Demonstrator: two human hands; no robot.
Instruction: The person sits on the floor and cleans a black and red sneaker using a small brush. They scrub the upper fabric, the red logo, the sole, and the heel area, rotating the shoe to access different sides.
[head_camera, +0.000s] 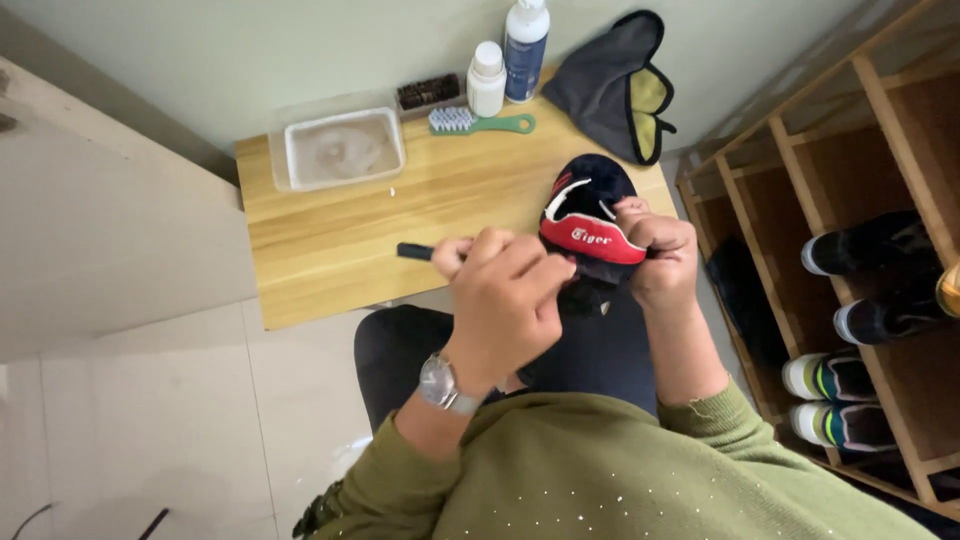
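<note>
Two bottles at back edge of counter (330, 240), against the wall. Tall white pump bottle (525, 40) with dark blue label (524, 68); short white capped bottle (486, 80) just left of it, touching or nearly so. Red heel patch with white lettering (590, 238) on dark shoe (588, 195), gripped in right hand (660, 255).

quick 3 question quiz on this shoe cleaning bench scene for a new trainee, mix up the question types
1. True or false: the right hand grips the dark shoe with the red heel band.
2. Which brush lies on the wooden table beside the small white bottle? A) a green-handled brush B) a yellow-handled brush C) a wire brush with a red handle
3. What does the left hand hold, and what is on that wrist?

Key
1. True.
2. A.
3. A thin black-handled tool, its working end hidden behind the hand; a silver wristwatch.
</note>
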